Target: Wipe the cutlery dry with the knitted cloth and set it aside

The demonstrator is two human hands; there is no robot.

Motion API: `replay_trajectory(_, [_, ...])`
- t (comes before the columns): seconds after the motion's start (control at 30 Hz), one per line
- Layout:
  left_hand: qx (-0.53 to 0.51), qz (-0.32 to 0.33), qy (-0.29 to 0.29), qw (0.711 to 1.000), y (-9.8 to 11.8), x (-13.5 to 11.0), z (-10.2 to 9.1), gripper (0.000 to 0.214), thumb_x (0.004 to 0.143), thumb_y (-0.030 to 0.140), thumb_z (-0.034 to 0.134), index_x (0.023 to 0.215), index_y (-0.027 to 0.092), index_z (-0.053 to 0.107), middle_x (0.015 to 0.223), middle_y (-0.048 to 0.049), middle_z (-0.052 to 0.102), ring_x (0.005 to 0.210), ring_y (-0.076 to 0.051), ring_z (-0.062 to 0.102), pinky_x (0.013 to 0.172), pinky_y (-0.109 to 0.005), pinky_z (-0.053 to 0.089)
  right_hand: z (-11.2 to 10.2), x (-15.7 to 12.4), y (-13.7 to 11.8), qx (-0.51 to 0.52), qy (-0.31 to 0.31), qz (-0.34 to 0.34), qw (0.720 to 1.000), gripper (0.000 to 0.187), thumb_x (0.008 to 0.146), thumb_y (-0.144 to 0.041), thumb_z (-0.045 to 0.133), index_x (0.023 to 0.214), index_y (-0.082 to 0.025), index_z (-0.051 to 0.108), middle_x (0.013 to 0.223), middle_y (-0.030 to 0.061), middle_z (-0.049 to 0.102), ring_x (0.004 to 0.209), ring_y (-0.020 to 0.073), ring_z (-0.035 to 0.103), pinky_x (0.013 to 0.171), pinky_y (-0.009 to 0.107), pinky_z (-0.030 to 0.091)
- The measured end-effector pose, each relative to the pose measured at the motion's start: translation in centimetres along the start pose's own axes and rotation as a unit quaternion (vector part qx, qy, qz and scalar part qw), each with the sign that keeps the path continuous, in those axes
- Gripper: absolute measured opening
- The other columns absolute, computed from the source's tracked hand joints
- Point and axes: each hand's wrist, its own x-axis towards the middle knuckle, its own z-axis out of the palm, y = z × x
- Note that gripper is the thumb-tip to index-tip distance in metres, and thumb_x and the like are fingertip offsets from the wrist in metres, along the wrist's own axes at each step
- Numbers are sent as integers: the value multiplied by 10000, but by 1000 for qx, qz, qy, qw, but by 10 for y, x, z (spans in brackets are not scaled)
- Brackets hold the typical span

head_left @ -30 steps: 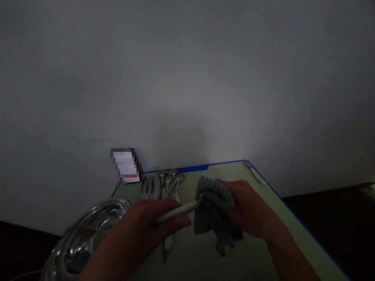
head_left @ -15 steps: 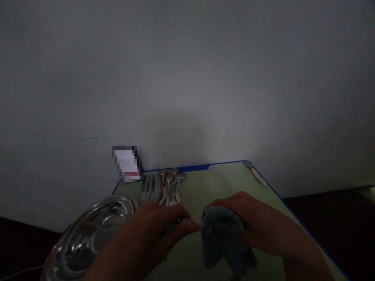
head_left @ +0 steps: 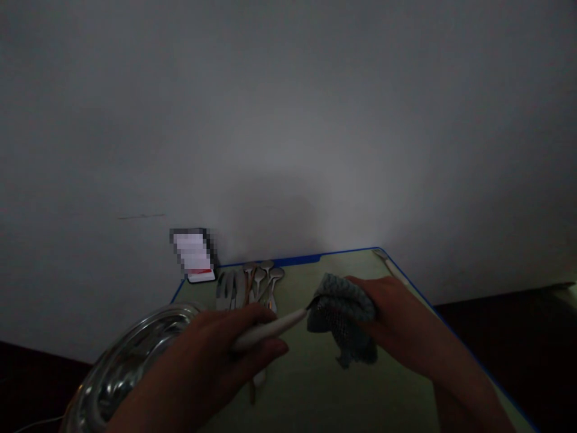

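Note:
My left hand (head_left: 211,352) is closed around the white handle of a piece of cutlery (head_left: 277,328), held at a slant above the table. Its far end goes into a grey-green knitted cloth (head_left: 345,297), so whether it is a fork, spoon or knife cannot be seen. Bunched in my right hand (head_left: 387,304), the cloth wraps that end, and a loose part hangs below. Beyond my left hand lie several spoons (head_left: 260,276) beside several other pieces of cutlery (head_left: 231,285), partly covered by the hand. A white-handled fork (head_left: 383,257) rests alone at the far right corner.
A shiny metal basin (head_left: 119,367) stands at the left, partly behind my left forearm. At the back left a phone (head_left: 193,252) leans against the wall (head_left: 288,120). The pale green table (head_left: 324,385) has a blue edge.
The cloth and my right hand have risen. More of the white handle now shows between my hands, and it tilts up towards the cloth.

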Motion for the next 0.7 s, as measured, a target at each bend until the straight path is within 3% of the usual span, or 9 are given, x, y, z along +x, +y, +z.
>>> replay_trajectory(0.2, [-6,22,21,1000,-4,-2,-2,286,846,399,497,1094,335,626,992,18,714,814,-178,674,697,-248,514,-5,-4,3,34,-56,-10,998,261,758,-89,480,903,-244,632,798,-4,662,728,142,601,672,248,428])
replay_trajectory(0.3, [-5,-1,41,999,-7,-4,-5,295,839,409,507,1112,375,613,1039,35,700,844,-188,677,736,-271,525,-8,-6,8,29,-39,6,999,208,818,-194,482,991,-243,585,898,25,639,803,159,584,719,273,434])
replay_trajectory(0.47, [-25,4,26,999,-5,-5,-8,273,828,372,526,1077,367,639,1012,32,710,804,-172,683,717,-249,529,-7,-4,11,48,39,11,998,129,817,-340,525,867,-223,542,842,32,583,747,158,541,677,283,440])
replay_trajectory(0.6, [-12,8,11,1000,-2,-4,-7,269,837,376,505,1062,353,651,946,17,730,759,-177,688,687,-260,532,-2,0,10,80,-7,32,996,218,803,-354,545,977,-226,519,869,28,595,752,150,556,657,271,456])
replay_trajectory(0.7, [-3,3,-4,1000,-2,-3,-5,273,844,395,492,1069,365,643,943,20,730,755,-184,691,665,-269,536,-2,5,13,85,20,53,995,291,730,-345,636,971,-223,527,858,24,617,751,155,573,642,266,463])
